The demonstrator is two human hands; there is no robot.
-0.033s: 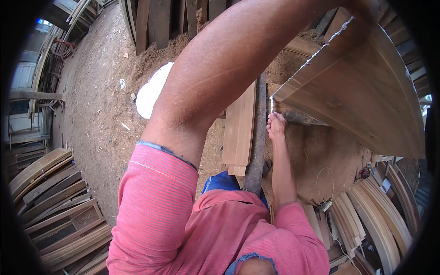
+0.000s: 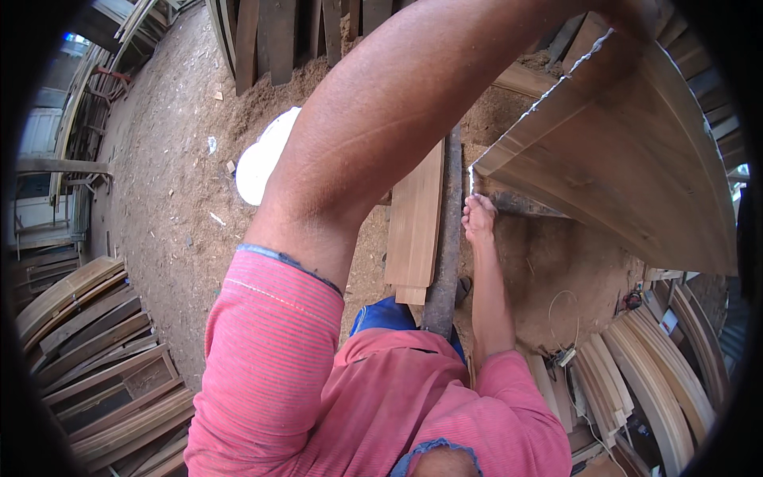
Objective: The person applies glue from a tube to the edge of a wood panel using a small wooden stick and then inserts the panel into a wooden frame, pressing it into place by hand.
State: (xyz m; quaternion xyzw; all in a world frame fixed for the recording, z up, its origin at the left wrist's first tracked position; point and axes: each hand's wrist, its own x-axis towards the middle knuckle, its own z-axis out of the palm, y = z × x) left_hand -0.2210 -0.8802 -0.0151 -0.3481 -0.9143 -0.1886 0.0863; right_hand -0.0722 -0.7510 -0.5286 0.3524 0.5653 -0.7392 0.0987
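Note:
A wide brown wooden panel (image 2: pixel 604 159) stands tilted on my right, with a lumpy white bead, like glue, along its edge. My right hand (image 2: pixel 478 216) is closed at the near end of that edge, just below the end of the white bead. Its fingers seem to pinch the panel's corner. My left arm crosses in front of me to the upper right. There my left hand (image 2: pixel 636 20) is dark and cut off by the rim, near the panel's far end; its fingers cannot be made out. A light wooden board (image 2: pixel 415 226) lies beside a dark narrow beam (image 2: pixel 449 230) before me.
An overexposed white object (image 2: pixel 262 167) sits on the sawdust-strewn ground, partly behind my left arm. Stacked wooden pieces (image 2: pixel 119 366) lie at the left, and curved boards (image 2: pixel 648 374) at the lower right. Dark planks (image 2: pixel 278 40) stand at the back. A thin cable (image 2: pixel 566 350) loops at the right.

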